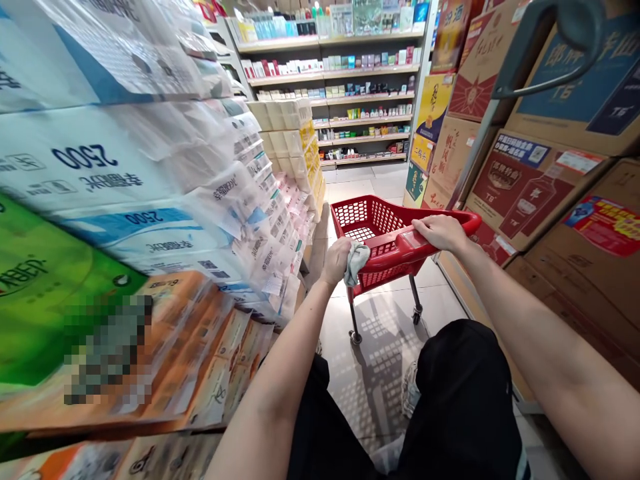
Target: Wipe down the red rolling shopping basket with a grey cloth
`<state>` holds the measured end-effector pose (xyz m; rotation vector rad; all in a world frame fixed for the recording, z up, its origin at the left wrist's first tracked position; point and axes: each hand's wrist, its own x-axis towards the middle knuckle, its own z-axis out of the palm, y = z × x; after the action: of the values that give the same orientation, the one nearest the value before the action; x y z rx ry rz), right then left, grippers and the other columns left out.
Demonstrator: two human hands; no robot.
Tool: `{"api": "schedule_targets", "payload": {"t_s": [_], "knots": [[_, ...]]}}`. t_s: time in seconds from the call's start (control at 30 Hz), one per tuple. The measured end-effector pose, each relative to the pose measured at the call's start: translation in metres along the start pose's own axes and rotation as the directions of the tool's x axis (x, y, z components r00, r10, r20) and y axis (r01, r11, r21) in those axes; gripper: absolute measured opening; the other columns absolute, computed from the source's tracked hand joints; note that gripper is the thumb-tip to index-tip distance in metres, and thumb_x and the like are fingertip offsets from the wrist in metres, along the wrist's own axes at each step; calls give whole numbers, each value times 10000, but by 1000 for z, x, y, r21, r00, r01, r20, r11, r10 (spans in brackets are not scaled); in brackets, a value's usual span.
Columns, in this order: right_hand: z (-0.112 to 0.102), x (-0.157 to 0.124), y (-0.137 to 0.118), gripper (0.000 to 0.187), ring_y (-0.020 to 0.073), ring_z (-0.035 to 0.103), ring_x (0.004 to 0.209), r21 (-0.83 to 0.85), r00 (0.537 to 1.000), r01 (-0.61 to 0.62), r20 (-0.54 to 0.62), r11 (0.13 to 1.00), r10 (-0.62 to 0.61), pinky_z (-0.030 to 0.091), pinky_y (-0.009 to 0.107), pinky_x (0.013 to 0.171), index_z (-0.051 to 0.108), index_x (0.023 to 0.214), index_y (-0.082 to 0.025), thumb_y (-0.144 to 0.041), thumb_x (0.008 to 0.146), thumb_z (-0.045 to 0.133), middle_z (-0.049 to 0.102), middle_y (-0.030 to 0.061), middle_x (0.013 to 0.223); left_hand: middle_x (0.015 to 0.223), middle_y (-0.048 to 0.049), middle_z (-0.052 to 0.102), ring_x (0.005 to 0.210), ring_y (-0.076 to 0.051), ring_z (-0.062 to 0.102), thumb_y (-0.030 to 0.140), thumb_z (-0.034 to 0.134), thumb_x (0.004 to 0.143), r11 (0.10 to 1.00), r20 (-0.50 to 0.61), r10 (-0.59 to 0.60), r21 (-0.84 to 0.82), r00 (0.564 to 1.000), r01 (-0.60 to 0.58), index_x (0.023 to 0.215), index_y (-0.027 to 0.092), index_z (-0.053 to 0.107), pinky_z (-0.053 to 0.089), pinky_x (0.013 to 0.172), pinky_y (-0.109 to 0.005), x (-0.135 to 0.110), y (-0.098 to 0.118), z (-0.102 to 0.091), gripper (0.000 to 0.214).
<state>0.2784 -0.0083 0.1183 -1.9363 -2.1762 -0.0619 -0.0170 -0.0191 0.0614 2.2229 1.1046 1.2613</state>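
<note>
A red plastic shopping cart [395, 243] on dark metal legs with casters stands right in front of my knees. Its perforated basket shows no goods in the part I can see. My left hand [335, 262] is closed on a crumpled pale grey-green cloth [357, 263], pressed at the cart's near left corner. Over the cart's red handle edge, towards the right, my right hand [441, 232] curls its fingers and grips it. Some fingertips of both hands are hidden.
Stacked tissue packs [150, 147] crowd the left side. Cardboard cartons [530, 180] rise on the right, beside a grey pole with a looped handle [555, 50]. Shelves [330, 80] of small boxes and bottles close off the far end. Pale tiled floor [360, 180] runs between.
</note>
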Motion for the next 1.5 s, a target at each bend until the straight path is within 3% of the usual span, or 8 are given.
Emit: {"api": "schedule_targets", "payload": {"t_s": [0.13, 0.3, 0.43, 0.67, 0.8, 1.07, 1.33, 1.5], "knots": [[0, 2, -5, 606, 235, 622, 953, 23, 997, -76, -2, 997, 76, 393, 288, 714, 728, 1008, -265, -571, 913, 214, 704, 61, 1051, 1168, -98, 598, 1131, -200, 530, 434, 105, 969, 1000, -53, 23, 2, 998, -23, 1108, 175, 581, 394, 1018, -391, -18, 9, 7, 559], [-2, 0, -3, 554, 248, 625, 933, 24, 992, -128, 4, 991, 128, 394, 297, 695, 731, 999, -271, -554, 899, 265, 706, 67, 1042, 1450, -144, 361, 1371, -232, 307, 512, 162, 954, 995, -199, 103, 37, 975, -98, 1407, 188, 309, 268, 1125, -445, -52, 18, 24, 577], [-4, -1, 2, 558, 242, 622, 938, 11, 996, -84, 32, 996, 83, 391, 289, 682, 731, 989, -263, -544, 900, 257, 704, 60, 1051, 1357, -131, 476, 1294, -220, 411, 481, 183, 964, 996, -147, 93, 20, 985, -91, 1307, 180, 441, 297, 1106, -430, -44, 15, 19, 524], [-7, -1, 6, 537, 226, 612, 961, 18, 999, -3, 44, 1000, 2, 381, 271, 681, 715, 1034, -271, -536, 902, 267, 701, 37, 1070, 985, -76, 664, 925, -181, 600, 524, 210, 947, 983, 233, -144, -76, 962, 165, 931, 145, 613, 468, 884, -334, 17, -10, -5, 553], [-5, 0, 7, 569, 226, 612, 960, 25, 999, -16, 32, 1000, 15, 380, 272, 679, 724, 1004, -266, -554, 903, 244, 695, 41, 1088, 862, -63, 665, 780, -162, 604, 537, 206, 939, 959, 201, -212, -145, 957, 243, 849, 150, 577, 496, 797, -319, 25, -17, 2, 544], [-5, 2, 21, 506, 230, 618, 918, 42, 993, -115, 42, 992, 114, 392, 269, 672, 738, 949, -257, -517, 870, 311, 716, 38, 1007, 1283, -115, 538, 1253, -209, 454, 506, 152, 962, 999, -76, -35, -24, 996, 33, 1219, 178, 495, 350, 1075, -408, -24, 1, 32, 540], [-4, 6, 22, 445, 208, 621, 806, 94, 985, -167, 54, 981, 162, 370, 274, 645, 741, 830, -238, -464, 837, 357, 718, 38, 870, 1487, -139, 299, 1421, -231, 200, 471, 159, 969, 983, -79, 172, 73, 982, -167, 1452, 198, 192, 197, 1158, -467, -48, 13, 42, 556], [-1, 10, 24, 433, 209, 618, 816, 104, 989, -148, 22, 983, 147, 347, 258, 619, 736, 826, -225, -462, 836, 374, 721, 42, 857, 1432, -188, 341, 1403, -297, 229, 503, 424, 900, 933, -110, 304, 235, 946, -272, 1432, 179, 166, 260, 1110, -540, -55, 34, 53, 674]]}}
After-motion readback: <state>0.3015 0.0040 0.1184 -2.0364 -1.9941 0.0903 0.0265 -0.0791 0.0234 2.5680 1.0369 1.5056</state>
